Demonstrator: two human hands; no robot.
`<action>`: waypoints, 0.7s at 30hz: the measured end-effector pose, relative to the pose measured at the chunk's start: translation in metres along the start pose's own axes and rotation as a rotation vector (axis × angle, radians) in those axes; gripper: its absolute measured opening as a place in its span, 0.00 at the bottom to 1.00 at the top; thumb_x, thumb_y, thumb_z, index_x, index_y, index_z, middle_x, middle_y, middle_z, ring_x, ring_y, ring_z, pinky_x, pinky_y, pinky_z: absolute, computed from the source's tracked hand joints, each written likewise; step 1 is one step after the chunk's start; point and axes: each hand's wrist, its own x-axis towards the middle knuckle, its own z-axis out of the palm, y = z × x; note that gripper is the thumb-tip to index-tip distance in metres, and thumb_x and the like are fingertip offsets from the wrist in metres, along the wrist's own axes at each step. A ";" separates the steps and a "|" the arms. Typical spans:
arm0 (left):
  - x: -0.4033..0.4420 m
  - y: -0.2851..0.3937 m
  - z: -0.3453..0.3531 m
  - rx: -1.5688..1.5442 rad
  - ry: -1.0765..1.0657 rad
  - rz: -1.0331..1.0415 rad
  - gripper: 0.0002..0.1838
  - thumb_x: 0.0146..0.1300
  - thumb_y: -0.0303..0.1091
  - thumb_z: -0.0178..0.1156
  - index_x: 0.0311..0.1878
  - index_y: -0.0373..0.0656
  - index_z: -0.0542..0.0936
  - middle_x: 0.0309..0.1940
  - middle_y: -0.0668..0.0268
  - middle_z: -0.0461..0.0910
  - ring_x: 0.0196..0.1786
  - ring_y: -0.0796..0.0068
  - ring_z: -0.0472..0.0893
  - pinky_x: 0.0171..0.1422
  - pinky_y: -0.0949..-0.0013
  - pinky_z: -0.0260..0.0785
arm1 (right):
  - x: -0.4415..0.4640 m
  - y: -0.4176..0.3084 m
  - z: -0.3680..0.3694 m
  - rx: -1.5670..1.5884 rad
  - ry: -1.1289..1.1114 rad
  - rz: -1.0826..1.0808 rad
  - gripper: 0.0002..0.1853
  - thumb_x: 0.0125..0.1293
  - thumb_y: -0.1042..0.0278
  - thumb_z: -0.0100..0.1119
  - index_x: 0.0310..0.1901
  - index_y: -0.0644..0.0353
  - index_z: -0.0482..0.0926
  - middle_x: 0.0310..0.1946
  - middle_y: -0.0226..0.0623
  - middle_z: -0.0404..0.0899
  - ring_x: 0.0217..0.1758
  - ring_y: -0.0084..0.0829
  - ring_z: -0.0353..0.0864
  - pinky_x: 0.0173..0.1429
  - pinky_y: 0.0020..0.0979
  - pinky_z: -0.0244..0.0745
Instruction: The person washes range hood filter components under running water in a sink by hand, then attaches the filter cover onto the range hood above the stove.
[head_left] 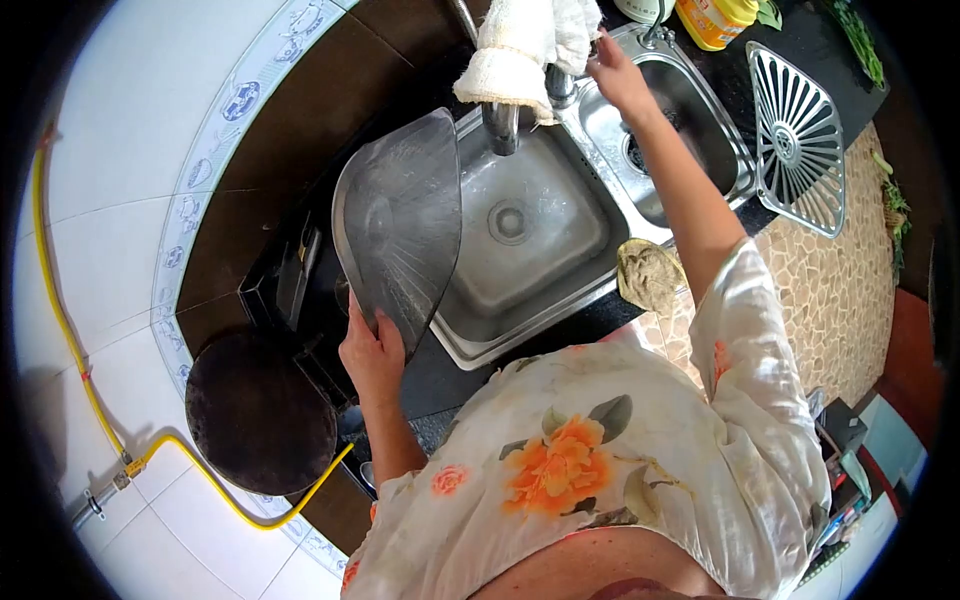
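Observation:
My left hand (pixel 375 345) grips the lower edge of a grey tray (pixel 400 215) marked with radiating lines. The tray is tilted up over the left side of the large sink basin (pixel 540 220). My right hand (pixel 618 78) reaches to the side of the faucet (pixel 502 130), its fingers curled and partly hidden, so what they hold is unclear. A whitish cloth (pixel 520 50) is draped over the faucet. I see no water running from the spout.
A smaller basin (pixel 680 130) adjoins on the right. Beyond it lies a slotted metal drainer (pixel 798 140). A crumpled cloth (pixel 650 275) sits on the sink's front edge. An orange-labelled bottle (pixel 716 22) stands behind; a round dark board (pixel 262 415) is at left, near a yellow hose (pixel 60 310).

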 end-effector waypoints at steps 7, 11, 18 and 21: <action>-0.013 -0.004 -0.006 -0.044 -0.006 -0.013 0.24 0.58 0.27 0.52 0.60 0.37 0.67 0.28 0.47 0.78 0.27 0.50 0.80 0.30 0.59 0.71 | -0.124 0.069 -0.023 -0.054 -0.202 0.146 0.31 0.62 0.73 0.54 0.67 0.61 0.56 0.61 0.52 0.66 0.62 0.34 0.68 0.60 0.30 0.67; -0.021 -0.002 -0.010 -0.005 -0.048 -0.025 0.25 0.57 0.26 0.52 0.61 0.39 0.67 0.28 0.47 0.78 0.27 0.50 0.79 0.30 0.59 0.70 | -0.186 0.078 -0.046 -0.090 -0.253 0.260 0.26 0.62 0.71 0.55 0.63 0.62 0.64 0.54 0.49 0.73 0.54 0.32 0.75 0.56 0.29 0.70; -0.044 0.014 -0.028 0.146 -0.120 0.092 0.31 0.51 0.24 0.53 0.62 0.50 0.68 0.43 0.58 0.79 0.32 0.57 0.81 0.31 0.63 0.72 | -0.235 0.085 -0.076 0.001 -0.216 0.307 0.23 0.63 0.69 0.53 0.61 0.59 0.67 0.50 0.45 0.77 0.50 0.31 0.77 0.54 0.29 0.71; -0.062 0.017 -0.030 0.236 -0.105 0.278 0.32 0.48 0.23 0.53 0.61 0.51 0.70 0.51 0.63 0.78 0.36 0.61 0.82 0.32 0.65 0.73 | -0.242 0.090 -0.098 0.109 -0.208 0.358 0.24 0.65 0.72 0.52 0.63 0.63 0.63 0.52 0.43 0.73 0.49 0.29 0.76 0.52 0.28 0.72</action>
